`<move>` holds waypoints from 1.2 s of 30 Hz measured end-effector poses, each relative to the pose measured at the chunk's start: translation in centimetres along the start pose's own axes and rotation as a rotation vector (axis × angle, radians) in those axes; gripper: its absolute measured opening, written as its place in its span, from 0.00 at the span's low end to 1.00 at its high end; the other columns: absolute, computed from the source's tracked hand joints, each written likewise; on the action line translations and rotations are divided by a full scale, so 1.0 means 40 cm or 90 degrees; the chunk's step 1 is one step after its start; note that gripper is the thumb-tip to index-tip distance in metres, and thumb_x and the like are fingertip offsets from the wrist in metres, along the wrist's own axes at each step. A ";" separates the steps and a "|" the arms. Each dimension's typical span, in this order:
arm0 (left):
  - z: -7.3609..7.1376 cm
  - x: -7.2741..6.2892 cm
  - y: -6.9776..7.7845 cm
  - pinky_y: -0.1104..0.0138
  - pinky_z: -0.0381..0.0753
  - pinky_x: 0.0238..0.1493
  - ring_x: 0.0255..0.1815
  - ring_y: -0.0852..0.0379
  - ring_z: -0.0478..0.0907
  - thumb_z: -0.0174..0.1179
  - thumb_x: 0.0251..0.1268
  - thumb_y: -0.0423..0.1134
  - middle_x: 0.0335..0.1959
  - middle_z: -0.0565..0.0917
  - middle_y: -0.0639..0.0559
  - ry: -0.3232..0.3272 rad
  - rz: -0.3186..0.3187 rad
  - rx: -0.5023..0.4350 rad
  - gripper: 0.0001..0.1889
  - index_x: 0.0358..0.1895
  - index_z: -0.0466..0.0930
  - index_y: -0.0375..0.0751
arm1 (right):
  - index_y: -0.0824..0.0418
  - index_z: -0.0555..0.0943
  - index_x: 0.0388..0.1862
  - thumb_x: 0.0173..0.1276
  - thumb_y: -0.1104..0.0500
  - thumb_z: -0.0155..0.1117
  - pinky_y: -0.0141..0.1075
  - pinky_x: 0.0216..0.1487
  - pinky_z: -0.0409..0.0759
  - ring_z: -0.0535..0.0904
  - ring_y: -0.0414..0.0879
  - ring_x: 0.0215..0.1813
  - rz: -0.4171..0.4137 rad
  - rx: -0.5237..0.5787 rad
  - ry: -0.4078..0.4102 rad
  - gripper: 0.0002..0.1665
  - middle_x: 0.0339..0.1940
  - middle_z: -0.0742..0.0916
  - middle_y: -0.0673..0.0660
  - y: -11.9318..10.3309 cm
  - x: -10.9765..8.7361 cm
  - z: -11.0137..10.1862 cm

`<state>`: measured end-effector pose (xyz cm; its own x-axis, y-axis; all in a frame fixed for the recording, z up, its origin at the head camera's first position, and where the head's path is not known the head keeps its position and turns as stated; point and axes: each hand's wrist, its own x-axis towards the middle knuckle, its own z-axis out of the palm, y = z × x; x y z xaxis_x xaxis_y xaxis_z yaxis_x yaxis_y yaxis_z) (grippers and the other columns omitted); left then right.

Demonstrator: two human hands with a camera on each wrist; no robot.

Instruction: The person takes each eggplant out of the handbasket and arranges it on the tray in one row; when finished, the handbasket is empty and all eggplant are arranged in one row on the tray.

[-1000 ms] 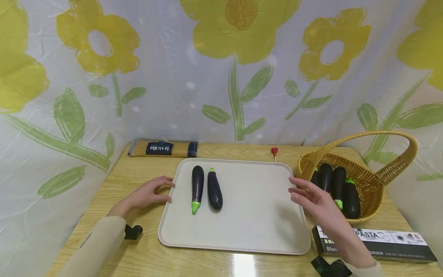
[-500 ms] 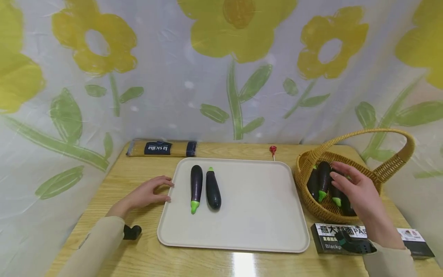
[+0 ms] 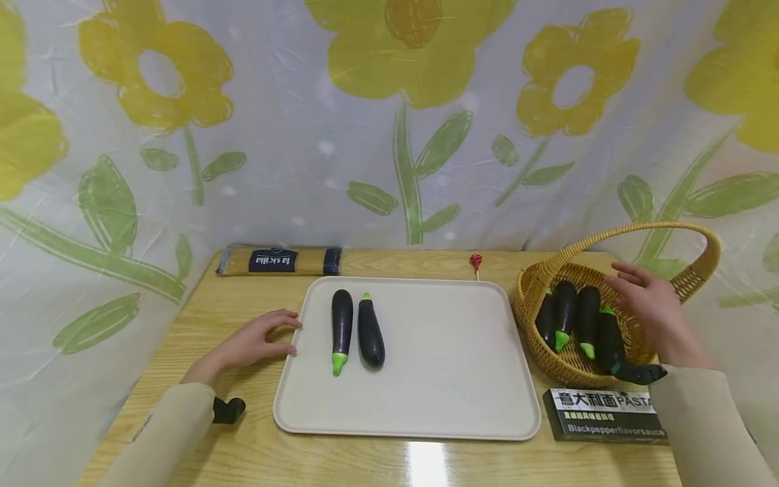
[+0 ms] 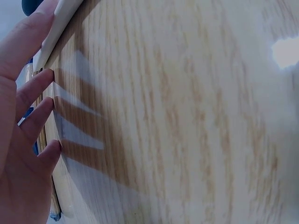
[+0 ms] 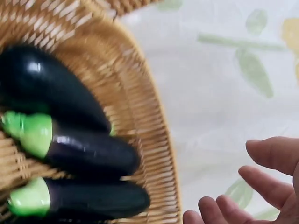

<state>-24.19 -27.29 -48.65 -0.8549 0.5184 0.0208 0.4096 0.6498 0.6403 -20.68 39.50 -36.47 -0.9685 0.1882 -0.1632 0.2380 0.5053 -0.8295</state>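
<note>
My right hand (image 3: 654,308) hovers over the right side of the wicker basket (image 3: 541,358), fingers spread and holding nothing. Several dark eggplants with green caps lie in that basket, among them one eggplant (image 3: 587,318) in the middle; the right wrist view shows another eggplant (image 5: 93,149) close up. At the tray's left edge my left hand (image 3: 262,338) rests with loosely bent fingers, its fingertips right at the rim. On the beige tray (image 3: 450,365), toward its left, an eggplant (image 3: 342,325) with its cap toward me lies beside a second eggplant (image 3: 371,335) turned the other way.
Behind the tray lie a pack of spaghetti (image 3: 280,261) and a red lollipop (image 3: 476,262). A black pasta box (image 3: 602,416) sits in front of the basket, partly hidden by my right sleeve. The basket's tall handle (image 3: 645,226) arches over it. A flowered curtain (image 3: 292,135) hangs behind.
My right hand has moved from the tray's right edge across the basket to its right side, uncovering the eggplants inside. The left hand stays at the tray; the head view shifts slightly.
</note>
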 end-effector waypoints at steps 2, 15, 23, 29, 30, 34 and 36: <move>-0.001 -0.001 0.001 0.38 0.57 0.69 0.72 0.32 0.58 0.68 0.61 0.51 0.68 0.70 0.36 -0.001 -0.003 0.000 0.24 0.57 0.79 0.45 | 0.61 0.49 0.80 0.71 0.33 0.48 0.27 0.43 0.76 0.60 0.65 0.72 0.005 -0.008 -0.015 0.50 0.77 0.55 0.71 0.007 0.014 -0.005; -0.002 0.001 -0.002 0.39 0.56 0.70 0.72 0.32 0.58 0.68 0.60 0.52 0.68 0.70 0.37 -0.003 -0.006 0.000 0.24 0.57 0.79 0.47 | 0.67 0.49 0.78 0.77 0.42 0.48 0.37 0.45 0.82 0.77 0.40 0.46 0.016 -0.043 -0.061 0.44 0.69 0.66 0.73 0.061 0.074 -0.002; -0.001 0.001 0.000 0.38 0.54 0.70 0.72 0.32 0.57 0.68 0.60 0.52 0.68 0.70 0.37 -0.003 -0.010 -0.003 0.24 0.57 0.79 0.47 | 0.70 0.51 0.77 0.77 0.47 0.51 0.34 0.39 0.84 0.76 0.36 0.37 0.024 -0.019 -0.047 0.42 0.48 0.77 0.59 0.092 0.101 0.001; 0.000 0.001 -0.001 0.38 0.54 0.70 0.72 0.32 0.57 0.68 0.60 0.53 0.68 0.69 0.37 -0.003 -0.010 -0.006 0.25 0.58 0.79 0.46 | 0.70 0.48 0.77 0.77 0.46 0.50 0.33 0.43 0.84 0.75 0.44 0.49 0.047 -0.009 -0.048 0.44 0.64 0.68 0.73 0.099 0.102 0.003; 0.000 0.000 -0.001 0.38 0.54 0.70 0.72 0.32 0.57 0.68 0.60 0.53 0.68 0.69 0.36 -0.003 -0.009 -0.006 0.25 0.58 0.79 0.46 | 0.70 0.48 0.77 0.77 0.46 0.50 0.33 0.44 0.84 0.74 0.49 0.52 0.050 -0.004 -0.049 0.43 0.66 0.67 0.74 0.099 0.102 0.004; -0.001 -0.001 0.002 0.38 0.54 0.70 0.72 0.32 0.57 0.68 0.60 0.52 0.68 0.69 0.36 -0.002 -0.007 -0.005 0.25 0.58 0.79 0.46 | 0.71 0.46 0.77 0.77 0.47 0.49 0.32 0.45 0.83 0.70 0.57 0.60 0.053 0.013 -0.058 0.43 0.70 0.63 0.76 0.103 0.104 0.010; -0.002 -0.001 0.003 0.38 0.54 0.70 0.72 0.32 0.57 0.68 0.60 0.52 0.68 0.69 0.36 -0.001 -0.007 -0.004 0.25 0.58 0.79 0.46 | 0.71 0.46 0.77 0.77 0.48 0.50 0.31 0.45 0.83 0.75 0.49 0.56 0.054 0.018 -0.062 0.44 0.71 0.61 0.76 0.106 0.107 0.013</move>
<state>-24.11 -27.27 -48.51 -0.8584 0.5129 0.0126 0.3987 0.6515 0.6454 -23.86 42.01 -40.96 -0.9480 0.1457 -0.2829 0.3180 0.4669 -0.8252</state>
